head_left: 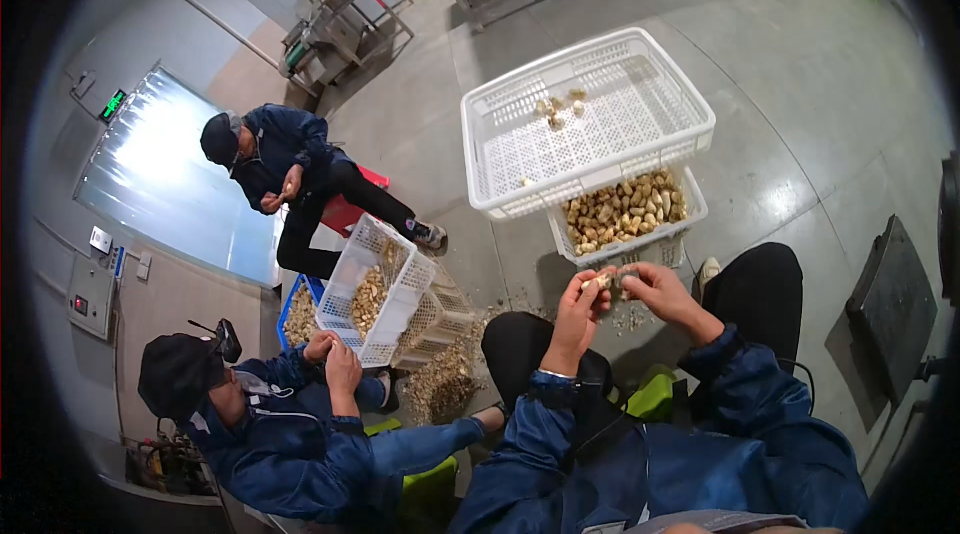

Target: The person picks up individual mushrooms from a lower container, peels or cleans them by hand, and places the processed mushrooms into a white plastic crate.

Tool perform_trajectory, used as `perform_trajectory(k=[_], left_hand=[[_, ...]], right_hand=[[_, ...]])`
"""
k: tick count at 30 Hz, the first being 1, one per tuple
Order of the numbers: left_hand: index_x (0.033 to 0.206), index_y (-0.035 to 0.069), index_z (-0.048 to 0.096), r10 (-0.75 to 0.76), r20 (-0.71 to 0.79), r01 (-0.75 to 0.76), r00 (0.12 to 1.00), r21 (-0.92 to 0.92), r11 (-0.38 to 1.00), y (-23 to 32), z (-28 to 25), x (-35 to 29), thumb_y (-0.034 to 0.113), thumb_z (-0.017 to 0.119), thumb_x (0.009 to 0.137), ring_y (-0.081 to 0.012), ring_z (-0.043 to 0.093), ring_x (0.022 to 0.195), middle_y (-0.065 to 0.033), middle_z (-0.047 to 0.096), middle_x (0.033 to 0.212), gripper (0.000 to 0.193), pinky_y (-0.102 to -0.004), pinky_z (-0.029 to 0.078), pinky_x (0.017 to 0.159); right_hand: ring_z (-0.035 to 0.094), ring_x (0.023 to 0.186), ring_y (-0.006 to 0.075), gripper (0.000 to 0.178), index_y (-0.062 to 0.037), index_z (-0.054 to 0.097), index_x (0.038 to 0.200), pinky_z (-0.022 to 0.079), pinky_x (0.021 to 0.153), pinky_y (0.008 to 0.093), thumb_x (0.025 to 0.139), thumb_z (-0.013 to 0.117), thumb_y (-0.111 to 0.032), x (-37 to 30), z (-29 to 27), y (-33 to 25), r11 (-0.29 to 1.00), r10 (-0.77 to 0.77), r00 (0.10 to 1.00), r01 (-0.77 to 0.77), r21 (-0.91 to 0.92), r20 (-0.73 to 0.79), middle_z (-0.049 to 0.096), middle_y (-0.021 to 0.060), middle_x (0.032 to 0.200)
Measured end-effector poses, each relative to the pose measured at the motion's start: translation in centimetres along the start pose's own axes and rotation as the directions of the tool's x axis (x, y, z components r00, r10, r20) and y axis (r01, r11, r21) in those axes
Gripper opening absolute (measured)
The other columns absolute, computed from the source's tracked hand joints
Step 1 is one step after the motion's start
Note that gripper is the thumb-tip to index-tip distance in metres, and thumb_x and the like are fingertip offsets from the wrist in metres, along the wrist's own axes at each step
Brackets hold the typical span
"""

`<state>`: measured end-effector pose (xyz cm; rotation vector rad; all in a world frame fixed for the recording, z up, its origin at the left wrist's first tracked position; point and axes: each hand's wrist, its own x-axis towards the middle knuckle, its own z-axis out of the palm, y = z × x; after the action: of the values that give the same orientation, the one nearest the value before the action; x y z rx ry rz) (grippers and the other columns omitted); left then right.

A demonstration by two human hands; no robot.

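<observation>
On my feed, right of the frame's centre, the left hand (580,306) pinches a pale piece (602,281) that a loose grip could drop; I cannot tell what the right hand (660,291) holds.

Grey floor (800,64), probable trimmings heap (440,387)

Pieces (557,114) lie in a basket (600,172) above a crate (640,245).

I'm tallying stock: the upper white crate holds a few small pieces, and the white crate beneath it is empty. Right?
Not quite: the lower crate isn't empty; the head view shows many brown pieces in it. The upper crate does hold a few small pieces.
</observation>
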<state>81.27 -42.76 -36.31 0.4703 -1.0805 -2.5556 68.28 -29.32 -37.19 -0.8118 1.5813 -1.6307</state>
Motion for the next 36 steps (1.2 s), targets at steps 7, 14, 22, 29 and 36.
perform_trajectory(k=[7, 14, 22, 29, 36], left_hand=[[0.117, 0.007, 0.050, 0.023, 0.038, -0.028, 0.999, 0.118, 0.993, -0.1, -0.3, 0.2, 0.011, 0.050, 0.099, -0.0094, 0.055, 0.084, -0.0129, 0.054, 0.130, 0.018, -0.0237, 0.049, 0.074], [0.118, 0.005, 0.049, 0.036, 0.096, -0.063, 0.995, 0.304, 0.951, -0.6, -0.5, 0.4, 0.013, 0.052, 0.099, -0.0092, 0.053, 0.083, -0.0110, 0.056, 0.125, 0.020, -0.0236, 0.047, 0.076], [0.116, 0.004, 0.048, 0.087, 0.109, -0.122, 0.990, 0.376, 0.919, -0.3, -0.2, 0.6, 0.010, 0.052, 0.098, -0.0100, 0.053, 0.086, -0.0110, 0.057, 0.124, 0.019, -0.0240, 0.047, 0.079], [0.116, 0.004, 0.047, 0.091, 0.162, -0.161, 0.983, 0.498, 0.852, 0.2, 0.5, 0.5, 0.009, 0.052, 0.098, -0.0121, 0.055, 0.098, -0.0115, 0.058, 0.125, 0.019, -0.0241, 0.046, 0.084], [0.117, 0.002, 0.047, 0.123, 0.207, -0.222, 0.970, 0.565, 0.795, 0.6, 0.7, 0.3, 0.008, 0.052, 0.098, -0.0122, 0.055, 0.106, -0.0103, 0.059, 0.123, 0.021, -0.0246, 0.046, 0.086]], right_hand=[[0.054, 0.074, 0.0093, 0.027, 0.0009, 0.061, 0.103, 0.045, 0.066, 0.0270, 0.096, 0.054, -0.024, 0.2, 0.0, -0.2, 0.995, -0.041, 0.998, 0.036, -0.095, -0.051, 0.059, 0.0034, 0.084], [0.048, 0.066, 0.0075, 0.026, -0.0002, 0.064, 0.104, 0.041, 0.060, 0.0255, 0.093, 0.059, -0.023, 0.6, -0.9, 0.4, 0.993, -0.055, 0.994, 0.045, -0.105, -0.095, 0.054, 0.0015, 0.081], [0.052, 0.074, 0.0057, 0.025, -0.0003, 0.065, 0.105, 0.042, 0.062, 0.0234, 0.090, 0.063, -0.020, 0.5, -1.1, -2.0, 0.968, 0.040, 0.999, -0.046, 0.245, 0.033, 0.064, 0.0008, 0.094], [0.060, 0.093, 0.0132, 0.020, 0.0002, 0.067, 0.099, 0.048, 0.079, 0.0273, 0.091, 0.061, -0.018, 0.4, -2.1, -2.1, 0.974, 0.110, 0.990, -0.125, 0.190, 0.091, 0.063, 0.0082, 0.113], [0.059, 0.093, 0.0130, 0.022, 0.0005, 0.067, 0.104, 0.048, 0.078, 0.0279, 0.092, 0.060, -0.017, 0.5, -2.2, -2.2, 1.000, 0.014, 0.992, -0.016, 0.011, 0.129, 0.063, 0.0067, 0.106]])
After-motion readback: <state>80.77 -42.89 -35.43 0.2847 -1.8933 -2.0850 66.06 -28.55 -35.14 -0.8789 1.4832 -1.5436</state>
